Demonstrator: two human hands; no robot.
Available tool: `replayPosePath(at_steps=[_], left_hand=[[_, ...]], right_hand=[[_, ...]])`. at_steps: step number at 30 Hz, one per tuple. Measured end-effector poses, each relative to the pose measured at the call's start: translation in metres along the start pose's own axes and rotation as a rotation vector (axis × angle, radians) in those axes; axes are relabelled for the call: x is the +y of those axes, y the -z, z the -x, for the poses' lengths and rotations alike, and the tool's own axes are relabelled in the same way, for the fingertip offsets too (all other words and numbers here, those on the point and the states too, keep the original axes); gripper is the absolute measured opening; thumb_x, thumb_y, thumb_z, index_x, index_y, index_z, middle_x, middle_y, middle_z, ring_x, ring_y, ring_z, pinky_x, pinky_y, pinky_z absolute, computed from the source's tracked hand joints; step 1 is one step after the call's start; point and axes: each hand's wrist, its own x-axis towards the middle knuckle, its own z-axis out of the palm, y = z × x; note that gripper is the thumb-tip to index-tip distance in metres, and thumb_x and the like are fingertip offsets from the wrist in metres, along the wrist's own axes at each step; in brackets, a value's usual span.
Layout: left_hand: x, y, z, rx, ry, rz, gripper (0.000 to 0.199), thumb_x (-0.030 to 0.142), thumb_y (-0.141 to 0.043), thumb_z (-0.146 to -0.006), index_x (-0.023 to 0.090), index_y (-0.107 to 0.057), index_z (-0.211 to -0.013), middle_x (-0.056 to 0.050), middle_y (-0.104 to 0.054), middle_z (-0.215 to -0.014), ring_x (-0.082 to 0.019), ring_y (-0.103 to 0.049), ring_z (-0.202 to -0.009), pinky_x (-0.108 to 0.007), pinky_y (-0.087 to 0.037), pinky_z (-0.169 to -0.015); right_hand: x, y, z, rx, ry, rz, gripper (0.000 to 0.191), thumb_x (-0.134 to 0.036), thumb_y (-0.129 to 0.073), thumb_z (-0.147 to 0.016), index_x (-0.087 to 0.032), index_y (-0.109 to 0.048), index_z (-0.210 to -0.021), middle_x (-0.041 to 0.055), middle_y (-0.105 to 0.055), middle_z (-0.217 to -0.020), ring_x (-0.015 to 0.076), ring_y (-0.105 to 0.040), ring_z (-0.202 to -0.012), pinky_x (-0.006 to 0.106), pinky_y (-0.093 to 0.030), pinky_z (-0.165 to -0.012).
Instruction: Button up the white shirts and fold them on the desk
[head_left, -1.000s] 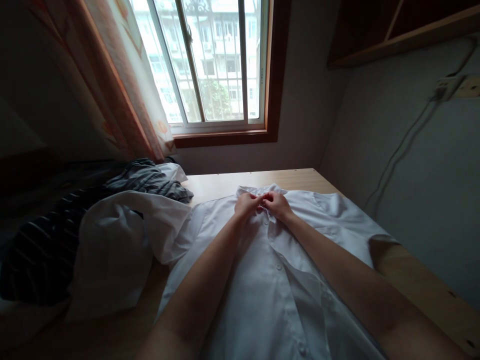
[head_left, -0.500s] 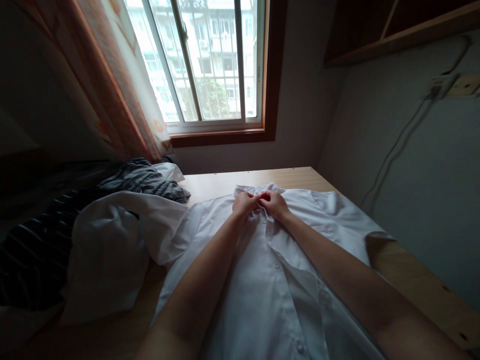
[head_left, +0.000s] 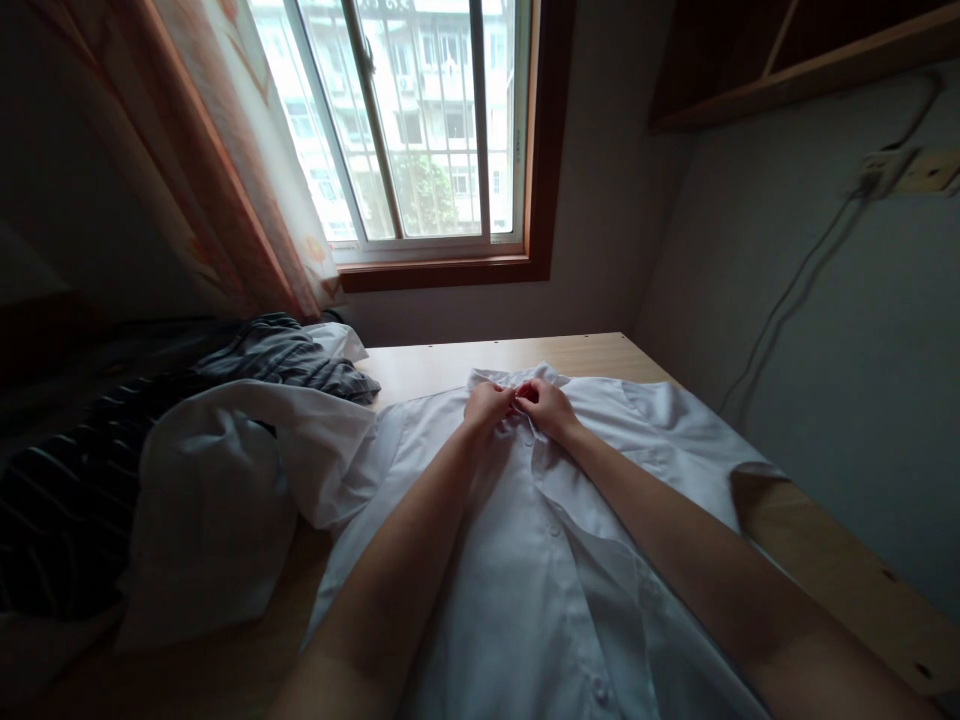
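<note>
A white button-up shirt (head_left: pixel 495 580) lies spread on the wooden table, collar toward the window. Its front hangs open below my hands, and a few buttons show along one edge. My left hand (head_left: pixel 489 403) pinches the fabric just below the collar. Close against it, my right hand (head_left: pixel 546 405) is also closed in a pinch on the shirt front. The fingertips of both hands nearly meet there, and what lies between them is too small to make out. One sleeve (head_left: pixel 217 500) is bunched up on the left.
Dark striped clothing (head_left: pixel 82 480) is heaped at the left. The wooden table (head_left: pixel 570 350) reaches to the wall beneath the window (head_left: pixel 420 130). A curtain (head_left: pixel 247 170) hangs at the left. On the right wall a cable (head_left: pixel 787 290) runs down from a socket, below a shelf (head_left: pixel 810 70).
Both hands stay at the collar with almost no movement; the fingertips shift very slightly. The shirt lies as before.
</note>
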Motion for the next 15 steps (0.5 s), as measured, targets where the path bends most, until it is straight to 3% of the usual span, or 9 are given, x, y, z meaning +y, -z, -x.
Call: replayPosePath(at_steps=[15], left_hand=[[0.01, 0.01, 0.011, -0.112, 0.042, 0.167, 0.015, 0.009, -0.053, -0.073, 0.013, -0.058, -0.06, -0.002, -0.057, -0.053, -0.009, -0.05, -0.045, -0.02, -0.033, -0.043]], right_hand=[[-0.003, 0.002, 0.005, 0.087, 0.057, -0.04, 0.004, -0.018, -0.067, -0.078, -0.017, -0.069, -0.082, 0.0041, -0.074, -0.08, 0.0173, -0.068, -0.074, 0.026, -0.049, -0.07]])
